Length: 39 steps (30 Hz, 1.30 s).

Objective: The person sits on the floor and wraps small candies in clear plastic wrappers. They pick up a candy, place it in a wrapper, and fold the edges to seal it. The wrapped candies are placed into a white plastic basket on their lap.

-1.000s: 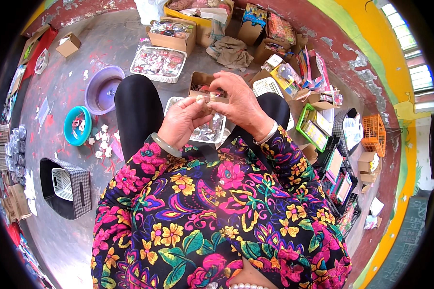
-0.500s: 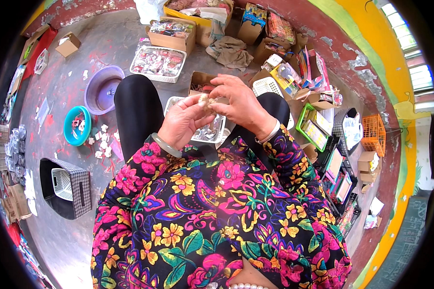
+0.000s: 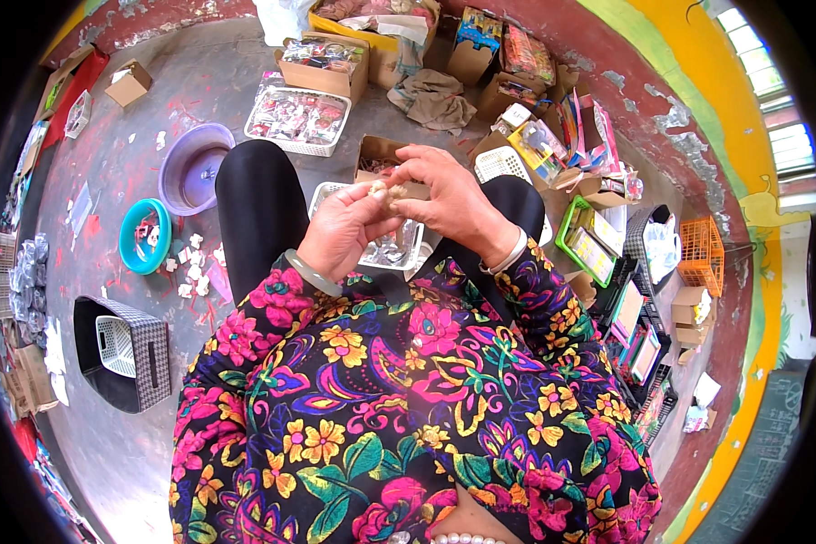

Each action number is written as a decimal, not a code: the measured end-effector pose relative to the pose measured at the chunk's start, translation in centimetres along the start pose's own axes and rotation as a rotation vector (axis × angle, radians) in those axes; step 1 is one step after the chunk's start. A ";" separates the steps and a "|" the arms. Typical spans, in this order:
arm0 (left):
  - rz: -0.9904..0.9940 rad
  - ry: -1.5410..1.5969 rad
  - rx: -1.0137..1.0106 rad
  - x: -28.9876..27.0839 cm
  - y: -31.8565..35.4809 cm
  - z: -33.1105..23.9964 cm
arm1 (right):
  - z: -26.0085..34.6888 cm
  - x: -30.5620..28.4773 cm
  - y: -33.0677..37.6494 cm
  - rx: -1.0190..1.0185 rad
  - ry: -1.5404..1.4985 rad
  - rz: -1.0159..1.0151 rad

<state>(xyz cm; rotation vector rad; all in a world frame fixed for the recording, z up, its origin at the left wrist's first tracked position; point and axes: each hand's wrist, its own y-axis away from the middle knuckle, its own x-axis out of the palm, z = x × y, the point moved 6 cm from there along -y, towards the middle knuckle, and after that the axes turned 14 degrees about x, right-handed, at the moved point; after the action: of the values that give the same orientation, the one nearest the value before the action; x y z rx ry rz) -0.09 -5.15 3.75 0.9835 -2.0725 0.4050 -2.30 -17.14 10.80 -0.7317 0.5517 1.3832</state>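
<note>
My left hand [image 3: 343, 234] and my right hand [image 3: 456, 201] meet above my lap, fingertips pinched together. Between them is a small cream-coloured piece [image 3: 381, 188], partly hidden by the fingers; its kind is too small to make out. Both hands appear closed on it. Beneath the hands stands a white basket [image 3: 325, 192] with small shiny packets [image 3: 390, 251] in it. Just beyond them is an open cardboard box [image 3: 378, 147] with reddish contents.
To the left stand a purple basin [image 3: 174, 186], a teal basin [image 3: 125, 238] and a checked bin [image 3: 154, 363]. White scraps [image 3: 193, 267] litter the floor. A white tray of packets [image 3: 286, 145] lies ahead. Boxes, a green basket [image 3: 567, 218] and an orange crate [image 3: 701, 254] line the right.
My right fingers have shifted slightly around the small cream piece, which now sits a little lower and more covered. My left hand has barely moved.
</note>
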 end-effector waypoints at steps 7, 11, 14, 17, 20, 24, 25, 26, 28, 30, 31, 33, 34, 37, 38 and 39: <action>0.007 -0.105 0.045 -0.3 -0.3 0.2 | 0.7 -0.2 0.0 -0.050 0.183 -0.044; 0.029 -0.102 0.042 0.1 -0.2 0.3 | 0.2 -0.1 -0.1 -0.019 0.198 0.041; 0.019 -0.097 0.044 0.1 -0.3 0.2 | 0.3 -0.3 -0.1 0.000 0.134 -0.012; 0.023 -0.082 0.078 0.0 -0.4 0.1 | 0.4 -0.2 -0.1 -0.003 0.102 -0.004; 0.033 -0.069 0.089 -0.1 -0.4 0.4 | -0.1 0.0 -0.2 0.043 0.050 0.025; 0.029 -0.076 0.130 0.3 -0.4 0.0 | -0.4 -0.4 -0.2 0.087 0.044 -0.038; 0.030 -0.080 0.142 0.3 -0.5 -0.1 | -0.2 -0.4 -0.2 0.079 0.053 -0.047; 0.022 -0.079 0.139 0.1 -0.5 -0.1 | 0.0 -0.4 -0.2 0.070 0.063 -0.055; 0.006 -0.076 0.132 -0.1 -0.5 0.1 | 0.1 -0.3 -0.2 0.064 0.049 -0.037; 0.035 -0.079 0.132 0.1 -0.5 0.2 | -0.2 -0.1 -0.2 0.071 0.002 0.015; 0.050 -0.080 0.133 0.1 -0.5 0.1 | -0.4 0.0 -0.3 0.077 -0.034 0.041; 0.055 -0.060 0.119 0.2 -0.5 0.2 | -0.7 0.3 -0.4 0.089 -0.106 0.092; 0.055 -0.052 0.115 0.3 -0.4 0.2 | -0.5 0.2 -0.5 0.080 -0.122 0.131; 0.059 -0.006 0.092 0.6 -0.1 0.2 | -0.1 0.0 -0.6 0.064 -0.149 0.213; 0.048 -0.026 0.075 0.7 -0.1 0.1 | -0.2 0.1 -0.6 0.067 -0.143 0.216; 0.037 -0.047 0.059 0.9 -0.1 0.0 | -0.3 0.2 -0.6 0.070 -0.136 0.220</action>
<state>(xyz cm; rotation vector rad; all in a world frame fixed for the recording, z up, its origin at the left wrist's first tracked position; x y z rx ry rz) -0.36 -5.66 4.44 0.9986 -2.1342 0.4689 -1.69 -17.26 10.54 -0.5272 0.5826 1.5961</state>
